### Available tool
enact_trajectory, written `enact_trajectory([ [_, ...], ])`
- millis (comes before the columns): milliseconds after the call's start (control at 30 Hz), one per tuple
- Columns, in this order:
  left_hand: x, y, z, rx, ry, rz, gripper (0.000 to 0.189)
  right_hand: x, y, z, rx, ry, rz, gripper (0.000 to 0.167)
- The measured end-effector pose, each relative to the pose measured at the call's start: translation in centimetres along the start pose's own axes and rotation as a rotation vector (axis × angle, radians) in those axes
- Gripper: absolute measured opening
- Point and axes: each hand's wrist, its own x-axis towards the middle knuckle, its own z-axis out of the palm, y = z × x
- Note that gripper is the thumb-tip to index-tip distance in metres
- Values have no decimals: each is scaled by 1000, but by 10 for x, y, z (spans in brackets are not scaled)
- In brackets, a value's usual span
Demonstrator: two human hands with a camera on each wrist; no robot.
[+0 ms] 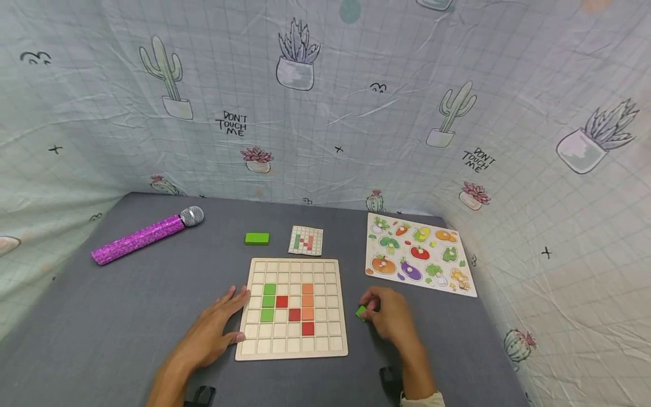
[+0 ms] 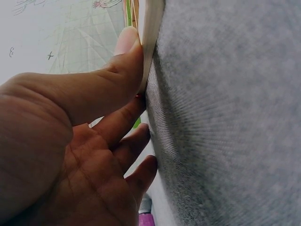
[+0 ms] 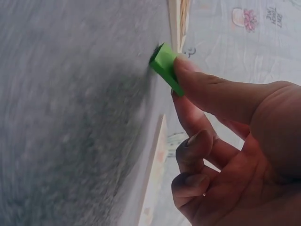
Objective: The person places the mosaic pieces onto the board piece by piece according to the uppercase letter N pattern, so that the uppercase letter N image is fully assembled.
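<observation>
In the head view, a pale wooden grid board (image 1: 325, 342) lies in front of me. Set in its squares are three green tiles (image 1: 268, 301), three orange tiles (image 1: 307, 301) and three red tiles (image 1: 294, 315) on a diagonal. My left hand (image 1: 216, 322) rests at the board's left edge, thumb and fingers extended against it. Right of the board, my right hand (image 1: 391, 314) pinches a small green tile (image 3: 164, 63) between thumb and index finger, just over the table. Its other fingers are bent, as the right wrist view shows.
Behind the board lie a green block (image 1: 256, 239) and a small pattern card (image 1: 317, 240). A purple glitter microphone (image 1: 139, 240) is at the left. Back right lies a vegetable picture board (image 1: 422, 240). Cactus-print fabric (image 1: 335, 118) hangs around the grey table (image 1: 102, 322).
</observation>
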Motion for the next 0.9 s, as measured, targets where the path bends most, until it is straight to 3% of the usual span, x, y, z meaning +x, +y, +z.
enact_trajectory([
  [400,2,2,0,8,-35,-39,89,0,-26,5,99,42,-29,23],
  [900,1,1,1,-6,13,10,87,-1,-72,26,201,-40,-129,22],
])
